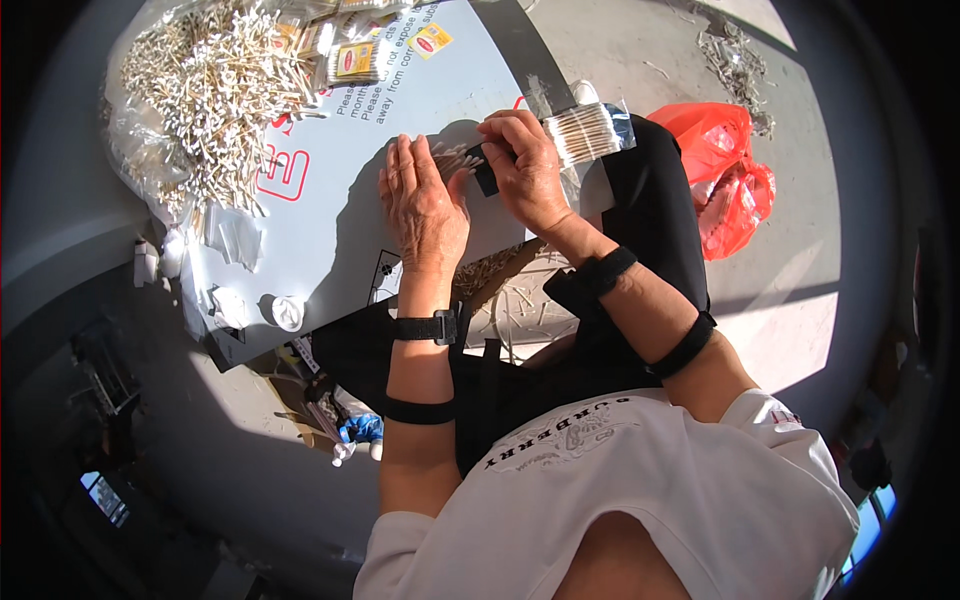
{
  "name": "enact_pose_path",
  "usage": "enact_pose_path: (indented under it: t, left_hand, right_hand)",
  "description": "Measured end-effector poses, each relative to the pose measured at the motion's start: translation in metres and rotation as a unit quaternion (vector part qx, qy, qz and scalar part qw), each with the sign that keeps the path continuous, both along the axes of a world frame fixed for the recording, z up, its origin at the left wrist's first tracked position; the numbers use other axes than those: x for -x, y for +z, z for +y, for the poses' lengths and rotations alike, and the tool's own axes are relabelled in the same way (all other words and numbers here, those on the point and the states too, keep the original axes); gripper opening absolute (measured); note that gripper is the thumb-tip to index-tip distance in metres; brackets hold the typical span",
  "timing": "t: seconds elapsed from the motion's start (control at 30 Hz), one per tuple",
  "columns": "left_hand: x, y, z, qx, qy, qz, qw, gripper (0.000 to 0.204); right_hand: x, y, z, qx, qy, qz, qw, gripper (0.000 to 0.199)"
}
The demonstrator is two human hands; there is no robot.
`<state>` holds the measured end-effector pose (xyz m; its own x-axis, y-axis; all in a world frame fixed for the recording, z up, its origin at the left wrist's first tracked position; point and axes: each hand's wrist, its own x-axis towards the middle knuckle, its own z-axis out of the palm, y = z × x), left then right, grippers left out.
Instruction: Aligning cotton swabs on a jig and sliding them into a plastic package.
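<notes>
Beside slim cotton swabs (456, 160), left hand (427, 213) lies flat; right hand (528, 172) curls, grip unclear

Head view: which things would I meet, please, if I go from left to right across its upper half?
Heap of loose cotton swabs, left hand, right hand, clear packet of cotton swabs, red plastic bag.

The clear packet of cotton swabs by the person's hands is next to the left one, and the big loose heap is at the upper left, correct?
Not quite: the head view shows the clear packet next to the right hand, not the left hand. The big loose heap is indeed at the upper left.
</notes>
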<state>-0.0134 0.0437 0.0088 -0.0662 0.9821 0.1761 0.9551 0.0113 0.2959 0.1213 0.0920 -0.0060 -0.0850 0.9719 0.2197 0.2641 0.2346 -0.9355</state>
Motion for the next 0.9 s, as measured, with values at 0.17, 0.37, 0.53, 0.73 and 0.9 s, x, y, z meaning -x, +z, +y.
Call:
enact_pose_path:
  t: [0.17, 0.37, 0.53, 0.73, 0.9]
  left_hand:
    - [-0.012, -0.013, -0.018, 0.070, 0.000, 0.056, 0.996, 0.086]
    - [-0.002, -0.016, 0.023, 0.052, 0.070, 0.064, 0.994, 0.097]
    - [-0.017, -0.019, -0.006, 0.068, 0.036, 0.044, 0.996, 0.086]
    - [0.005, -0.017, -0.006, -0.139, 0.134, -0.399, 0.896, 0.063]
    - [-0.007, -0.018, 0.003, -0.151, 0.110, -0.506, 0.842, 0.063]
  right_hand:
    - [-0.004, 0.003, -0.002, 0.046, 0.006, 0.089, 0.995, 0.016]
    - [0.007, 0.005, -0.002, 0.081, 0.059, 0.166, 0.981, 0.025]
    - [0.005, 0.003, 0.003, 0.074, 0.070, 0.183, 0.978, 0.033]
    - [0.012, 0.000, -0.004, 0.074, 0.043, 0.202, 0.976, 0.037]
    - [0.029, -0.003, -0.005, 0.075, 0.073, 0.193, 0.976, 0.039]
